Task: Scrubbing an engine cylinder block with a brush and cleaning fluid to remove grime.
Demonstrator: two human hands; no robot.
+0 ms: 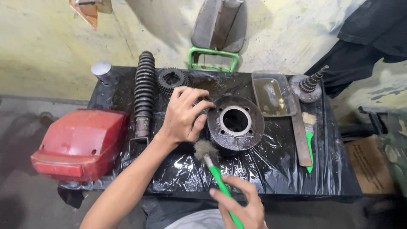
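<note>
A glossy red plastic cover (pixel 80 142) overhangs the left edge of the black-plastic-covered surface (pixel 280 169). Beside it lies a ribbed black coil spring (pixel 144 87), with a dark toothed gear (pixel 171 79) near the far edge. The left hand (pixel 183 116) curls its fingers around the rim of the round grey metal cylinder block (pixel 235 123) at the surface's centre. The right hand (pixel 238 203), at the near edge, pinches a green-handled brush (pixel 214 167), its bristles touching the block. A second green-handled brush (pixel 309 135) lies toward the right edge.

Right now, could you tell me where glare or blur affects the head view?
Head view: glare breaks into white patches on the wet black plastic sheet; the cylinder and left hand are sharp; the right hand with the green brush is slightly soft; the edges bow.
</note>
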